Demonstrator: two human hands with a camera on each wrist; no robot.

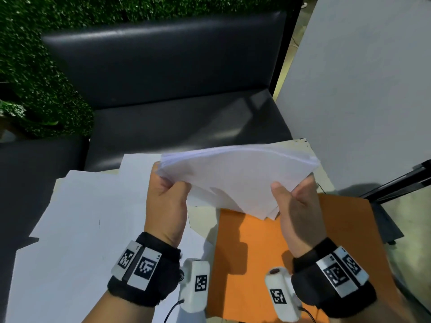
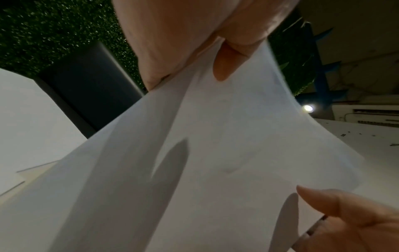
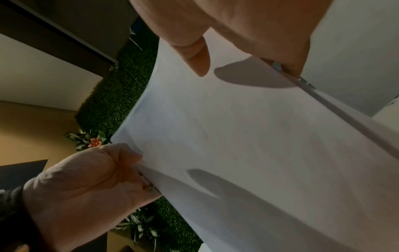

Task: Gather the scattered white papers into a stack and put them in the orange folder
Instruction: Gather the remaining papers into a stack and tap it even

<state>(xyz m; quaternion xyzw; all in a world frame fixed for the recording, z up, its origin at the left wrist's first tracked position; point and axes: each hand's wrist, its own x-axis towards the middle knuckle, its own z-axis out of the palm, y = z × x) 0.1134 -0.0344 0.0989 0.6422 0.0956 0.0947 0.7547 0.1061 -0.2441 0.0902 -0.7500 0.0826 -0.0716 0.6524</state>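
Note:
A stack of white papers (image 1: pixel 235 180) hangs in the air above the table, bowed upward between both hands. My left hand (image 1: pixel 166 194) grips its left edge, thumb on top. My right hand (image 1: pixel 293 201) grips its right edge, thumb on the near face. The stack's lower corner hovers over the orange folder (image 1: pixel 254 248), which lies flat on the table's right side. More white sheets (image 1: pixel 77 229) lie spread over the table's left half. In the left wrist view the stack (image 2: pixel 215 153) fills the frame under my left thumb. In the right wrist view the stack (image 3: pixel 248 136) is pinched at both edges.
A dark padded bench (image 1: pixel 177 89) stands behind the table, with a green hedge wall (image 1: pixel 30 66) at left. A grey panel (image 1: pixel 363 89) rises at right, and a black frame (image 1: pixel 401 180) lies beside the folder's far right corner.

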